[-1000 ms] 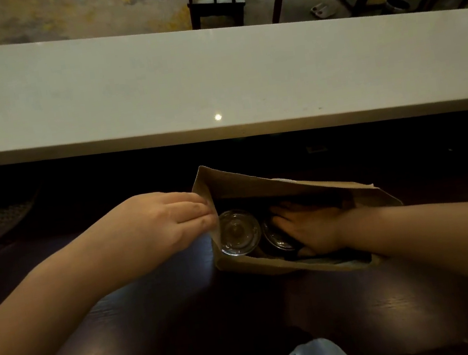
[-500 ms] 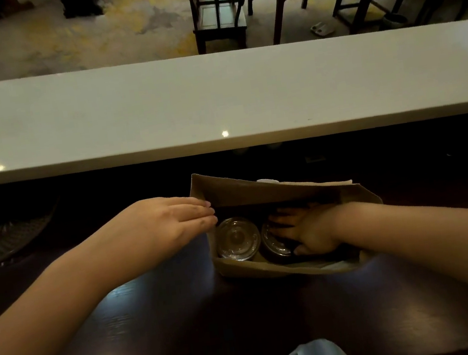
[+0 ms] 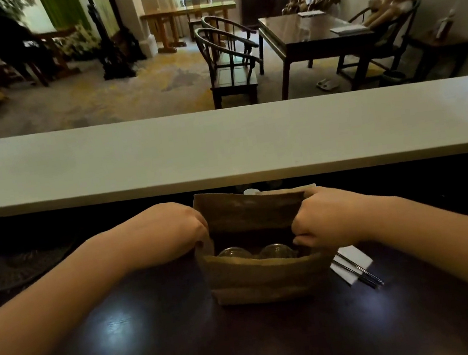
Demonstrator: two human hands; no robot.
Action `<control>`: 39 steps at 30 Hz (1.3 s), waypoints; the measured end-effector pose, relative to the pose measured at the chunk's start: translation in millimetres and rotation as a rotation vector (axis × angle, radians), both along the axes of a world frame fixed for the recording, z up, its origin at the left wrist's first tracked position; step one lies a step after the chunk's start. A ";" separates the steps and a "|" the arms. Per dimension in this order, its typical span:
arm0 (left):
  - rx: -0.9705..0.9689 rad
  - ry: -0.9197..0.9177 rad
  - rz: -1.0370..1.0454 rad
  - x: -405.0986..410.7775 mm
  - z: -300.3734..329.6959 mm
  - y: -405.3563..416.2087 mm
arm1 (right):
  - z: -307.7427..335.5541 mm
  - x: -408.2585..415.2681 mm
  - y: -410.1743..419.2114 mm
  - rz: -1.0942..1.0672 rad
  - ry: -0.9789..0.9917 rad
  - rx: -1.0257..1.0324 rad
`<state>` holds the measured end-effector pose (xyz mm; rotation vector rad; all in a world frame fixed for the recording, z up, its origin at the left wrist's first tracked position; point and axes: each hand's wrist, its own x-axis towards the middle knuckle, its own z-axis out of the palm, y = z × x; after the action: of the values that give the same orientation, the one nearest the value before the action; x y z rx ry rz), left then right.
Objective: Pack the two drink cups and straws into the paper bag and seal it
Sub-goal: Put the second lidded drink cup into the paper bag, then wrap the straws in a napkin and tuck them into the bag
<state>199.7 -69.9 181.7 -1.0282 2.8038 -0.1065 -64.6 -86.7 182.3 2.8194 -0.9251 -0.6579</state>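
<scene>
Both hands (image 3: 251,226) clenched on paper bag's (image 3: 268,280) open side edges, cups (image 3: 255,254) inside.

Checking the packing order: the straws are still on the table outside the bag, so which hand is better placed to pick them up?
The right hand. It grips the paper bag's right edge, and the straws lie just beside that edge; the left hand is across the bag.
</scene>
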 end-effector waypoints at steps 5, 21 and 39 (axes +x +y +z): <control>0.045 -0.305 0.206 -25.9 22.8 4.0 | 19.6 -30.7 -0.9 0.125 -0.023 -0.020; -0.305 0.772 0.414 -307.3 -88.8 82.0 | -58.4 -181.5 -11.2 -0.167 -0.647 -0.096; 0.345 0.253 0.949 -334.2 -258.4 39.1 | -253.7 -190.2 -28.8 -0.612 -0.658 0.204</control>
<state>-134.5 -30.7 -76.7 -2.2049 2.0751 0.6166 -254.8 -115.5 -71.4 2.9567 -1.9659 0.2012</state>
